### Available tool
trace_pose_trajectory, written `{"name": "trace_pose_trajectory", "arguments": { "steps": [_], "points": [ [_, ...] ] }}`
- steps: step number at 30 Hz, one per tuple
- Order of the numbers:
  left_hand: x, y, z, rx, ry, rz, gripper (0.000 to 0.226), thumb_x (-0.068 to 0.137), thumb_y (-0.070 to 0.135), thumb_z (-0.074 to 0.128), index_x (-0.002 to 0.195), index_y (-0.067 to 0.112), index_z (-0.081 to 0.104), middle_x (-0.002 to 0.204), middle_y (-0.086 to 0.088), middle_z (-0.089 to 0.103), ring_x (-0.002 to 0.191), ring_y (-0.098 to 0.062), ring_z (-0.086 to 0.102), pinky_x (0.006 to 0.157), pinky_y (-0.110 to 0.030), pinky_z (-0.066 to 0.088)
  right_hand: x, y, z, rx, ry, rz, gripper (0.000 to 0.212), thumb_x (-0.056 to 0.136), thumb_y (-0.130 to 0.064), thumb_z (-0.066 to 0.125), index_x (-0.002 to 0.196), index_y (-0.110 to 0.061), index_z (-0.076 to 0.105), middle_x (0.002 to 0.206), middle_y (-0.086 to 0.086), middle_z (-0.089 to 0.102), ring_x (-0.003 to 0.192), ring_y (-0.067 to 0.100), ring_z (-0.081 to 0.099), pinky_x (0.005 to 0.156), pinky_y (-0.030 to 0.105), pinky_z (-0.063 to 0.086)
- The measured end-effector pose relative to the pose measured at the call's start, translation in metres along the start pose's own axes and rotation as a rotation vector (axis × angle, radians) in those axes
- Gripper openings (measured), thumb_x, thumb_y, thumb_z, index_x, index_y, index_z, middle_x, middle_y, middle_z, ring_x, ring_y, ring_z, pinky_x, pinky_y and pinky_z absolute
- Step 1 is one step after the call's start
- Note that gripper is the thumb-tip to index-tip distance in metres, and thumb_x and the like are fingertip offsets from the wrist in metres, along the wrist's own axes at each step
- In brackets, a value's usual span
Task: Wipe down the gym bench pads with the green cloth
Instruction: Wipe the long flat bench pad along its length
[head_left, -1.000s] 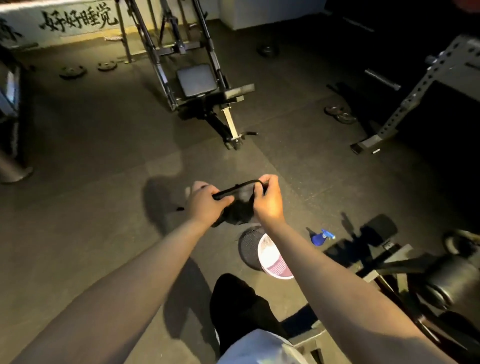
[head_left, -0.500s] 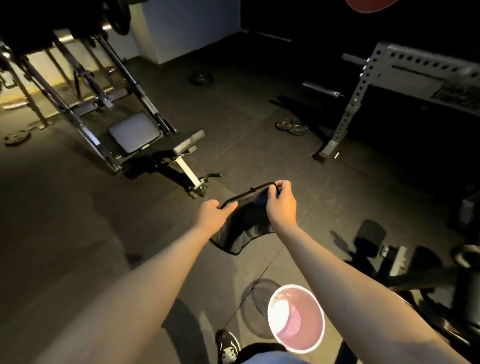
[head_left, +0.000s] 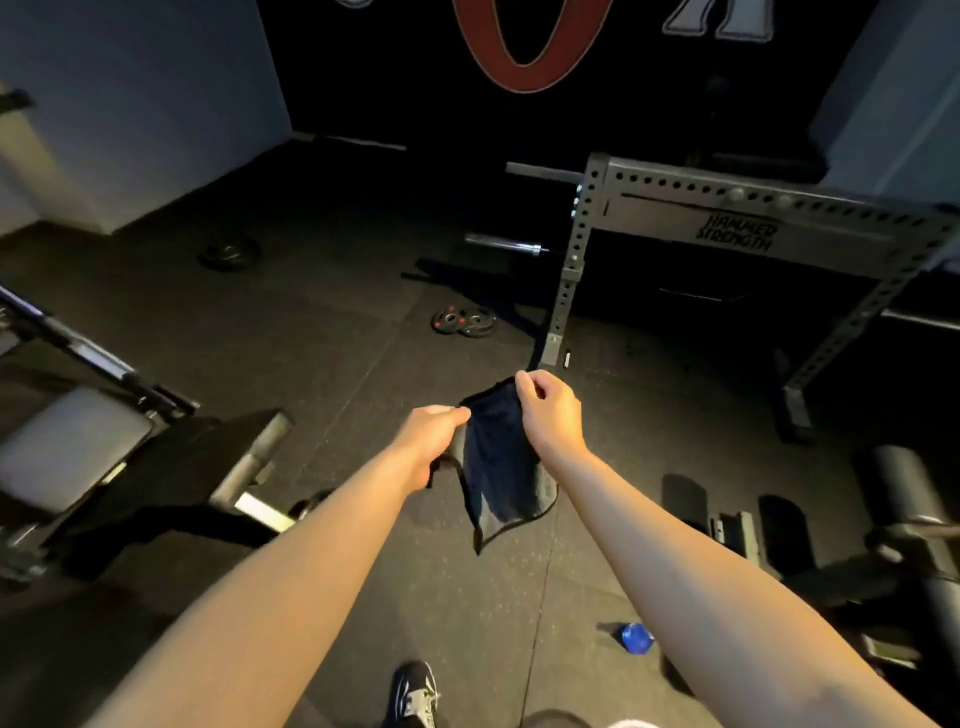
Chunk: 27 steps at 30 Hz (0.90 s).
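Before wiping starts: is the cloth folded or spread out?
Spread, hanging loose. Left hand and right hand each hold the cloth near its top; a lower corner dangles.

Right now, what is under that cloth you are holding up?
The cloth hangs from the left hand and right hand above dark floor; nothing else shows beneath it. The patch of floor the cloth covers is hidden.

Both my bare arms reach forward, forearms converging on the cloth (head_left: 498, 467). My left hand (head_left: 434, 441) grips the cloth's left edge, fingers curled under, thumb on top. My right hand (head_left: 550, 410) sits higher, pinching the cloth's upper corner between thumb and fingertips, knuckles facing me.
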<state>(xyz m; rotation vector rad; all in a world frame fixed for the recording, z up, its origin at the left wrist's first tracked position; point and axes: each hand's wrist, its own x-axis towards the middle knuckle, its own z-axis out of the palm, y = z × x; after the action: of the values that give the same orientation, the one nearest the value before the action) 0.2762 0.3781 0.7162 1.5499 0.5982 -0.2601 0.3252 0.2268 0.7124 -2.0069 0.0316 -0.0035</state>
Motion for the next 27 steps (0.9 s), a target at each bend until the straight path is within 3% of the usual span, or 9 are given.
{"name": "trace_pose_trajectory", "arguments": {
  "steps": [3, 7, 11, 14, 18, 20, 22, 24, 27],
  "points": [
    [0.057, 0.05, -0.011, 0.065, -0.068, 0.08, 0.021, 0.102, 0.012, 0.051, 0.105, 0.018, 0.071, 0.109, -0.014, 0.073, 0.098, -0.026, 0.065, 0.075, -0.036, 0.046, 0.053, -0.026, 0.021, 0.043, 0.03, 0.004, 0.026, 0.102, -0.036, 0.051, 0.09, -0.019, 0.068, 0.086, -0.002, 0.067, 0.086, 0.016, 0.062, 0.076, 0.035, 0.051],
    [0.134, 0.114, -0.015, 0.048, -0.14, 0.137, 0.026, 0.101, 0.011, 0.049, 0.118, 0.015, 0.068, 0.105, -0.004, 0.074, 0.105, -0.021, 0.067, 0.089, -0.035, 0.052, 0.133, -0.05, 0.037, 0.075, 0.029, -0.007, 0.023, 0.101, -0.039, 0.053, 0.095, -0.026, 0.071, 0.088, -0.009, 0.069, 0.088, 0.008, 0.064, 0.08, 0.032, 0.053],
    [0.204, 0.17, -0.009, 0.003, -0.178, 0.185, 0.021, 0.101, 0.015, 0.052, 0.108, 0.013, 0.072, 0.103, -0.009, 0.074, 0.101, -0.019, 0.067, 0.091, -0.035, 0.051, 0.206, -0.069, 0.049, 0.166, 0.023, 0.008, 0.019, 0.099, -0.037, 0.056, 0.095, -0.03, 0.074, 0.089, -0.014, 0.071, 0.09, 0.001, 0.065, 0.085, 0.028, 0.054],
    [0.276, 0.208, 0.001, -0.015, -0.192, 0.208, 0.026, 0.102, 0.022, 0.053, 0.122, 0.014, 0.068, 0.111, -0.004, 0.073, 0.106, -0.017, 0.066, 0.099, -0.037, 0.049, 0.274, -0.079, 0.064, 0.211, -0.007, 0.028, 0.023, 0.1, -0.033, 0.055, 0.093, -0.026, 0.076, 0.085, -0.011, 0.072, 0.084, 0.0, 0.065, 0.076, 0.02, 0.05],
    [0.377, 0.265, 0.014, -0.011, -0.216, 0.237, 0.029, 0.104, 0.027, 0.05, 0.117, 0.014, 0.072, 0.11, -0.008, 0.074, 0.102, -0.019, 0.067, 0.099, -0.038, 0.048, 0.385, -0.084, 0.085, 0.28, -0.036, 0.074, 0.025, 0.1, -0.033, 0.055, 0.095, -0.018, 0.075, 0.087, -0.001, 0.073, 0.078, 0.003, 0.066, 0.065, 0.014, 0.046],
    [0.436, 0.297, 0.016, 0.005, -0.225, 0.233, 0.03, 0.102, 0.034, 0.052, 0.112, 0.017, 0.074, 0.106, -0.006, 0.075, 0.101, -0.018, 0.067, 0.099, -0.038, 0.047, 0.449, -0.085, 0.098, 0.265, -0.062, 0.086, 0.027, 0.1, -0.031, 0.055, 0.093, -0.013, 0.074, 0.088, 0.008, 0.071, 0.073, 0.008, 0.064, 0.062, 0.016, 0.047],
    [0.476, 0.323, 0.011, 0.021, -0.217, 0.223, 0.04, 0.092, 0.045, 0.059, 0.121, 0.02, 0.071, 0.117, -0.002, 0.073, 0.113, -0.017, 0.065, 0.107, -0.04, 0.046, 0.495, -0.09, 0.107, 0.205, -0.097, 0.085, 0.028, 0.098, -0.032, 0.055, 0.095, -0.011, 0.073, 0.091, 0.013, 0.069, 0.072, 0.019, 0.063, 0.063, 0.026, 0.047],
    [0.528, 0.354, 0.0, 0.005, -0.178, 0.218, 0.046, 0.091, 0.039, 0.063, 0.134, 0.021, 0.063, 0.13, 0.002, 0.066, 0.124, -0.016, 0.059, 0.112, -0.042, 0.042, 0.556, -0.101, 0.127, 0.146, -0.148, 0.049, 0.027, 0.096, -0.032, 0.054, 0.097, -0.011, 0.072, 0.09, 0.013, 0.069, 0.075, 0.025, 0.06, 0.066, 0.036, 0.048],
    [0.578, 0.389, -0.023, 0.038, -0.106, 0.256, 0.034, 0.098, 0.024, 0.061, 0.131, 0.022, 0.065, 0.13, 0.004, 0.064, 0.122, -0.014, 0.058, 0.109, -0.037, 0.044, 0.615, -0.117, 0.156, 0.107, -0.204, -0.003, 0.022, 0.097, -0.028, 0.053, 0.094, -0.026, 0.075, 0.084, -0.003, 0.07, 0.076, 0.01, 0.061, 0.072, 0.026, 0.049]
  ]
}}
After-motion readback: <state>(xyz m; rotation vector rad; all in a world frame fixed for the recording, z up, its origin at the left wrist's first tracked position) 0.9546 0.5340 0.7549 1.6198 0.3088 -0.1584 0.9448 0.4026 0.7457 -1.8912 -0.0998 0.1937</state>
